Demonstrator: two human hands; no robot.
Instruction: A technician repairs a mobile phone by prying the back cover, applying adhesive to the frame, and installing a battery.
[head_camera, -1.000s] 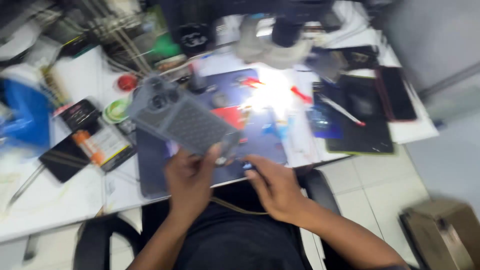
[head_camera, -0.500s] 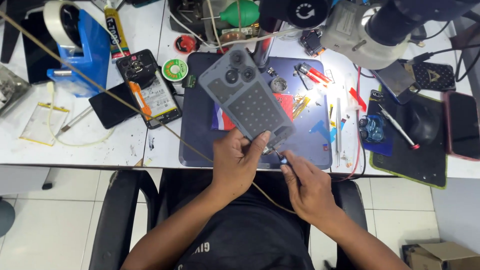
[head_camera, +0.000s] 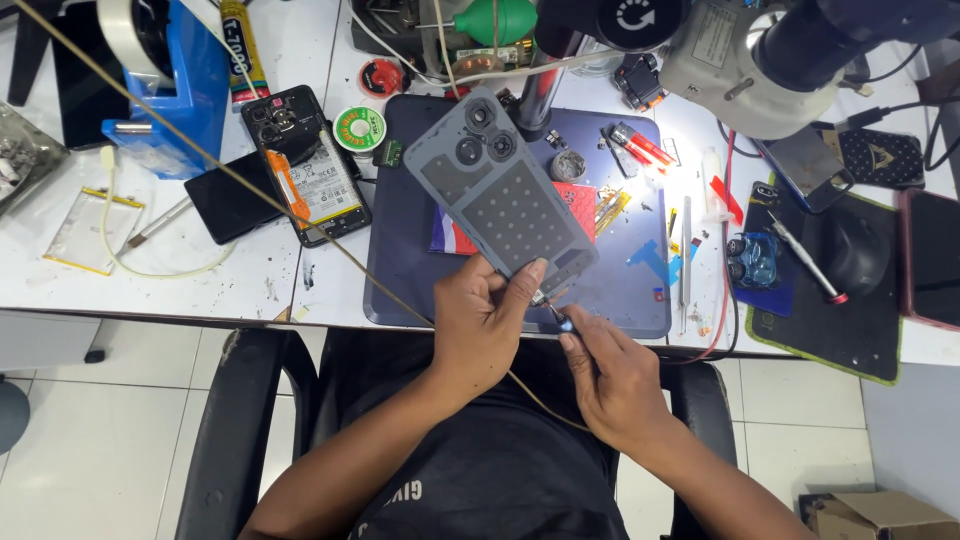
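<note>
the left hand (head_camera: 480, 320) pinches the lower edge of a grey phone back cover (head_camera: 497, 185), thumb on its face and the other fingers hidden behind it. the cover is tilted, camera holes toward the far side, held above a dark blue work mat (head_camera: 400, 270) on the white table (head_camera: 250, 285). the right hand (head_camera: 610, 375) is curled around a thin tool (head_camera: 553, 312) whose tip meets the cover's bottom corner; only a short, shiny stub of the tool shows, so its kind is hard to make out, and the exact contact point is hidden by the left fingers. a thin brown cord (head_camera: 250, 190) runs slantwise across the table and passes under the left hand.

left of the mat lies an opened phone (head_camera: 305, 165) with its battery showing, beside a green solder spool (head_camera: 360, 128). a blue tape dispenser (head_camera: 165, 85) is cut off at the top edge. a microscope head (head_camera: 760, 60) overhangs the right side, covering part of the table. a black mouse (head_camera: 855, 250) sits on a dark pad.
</note>
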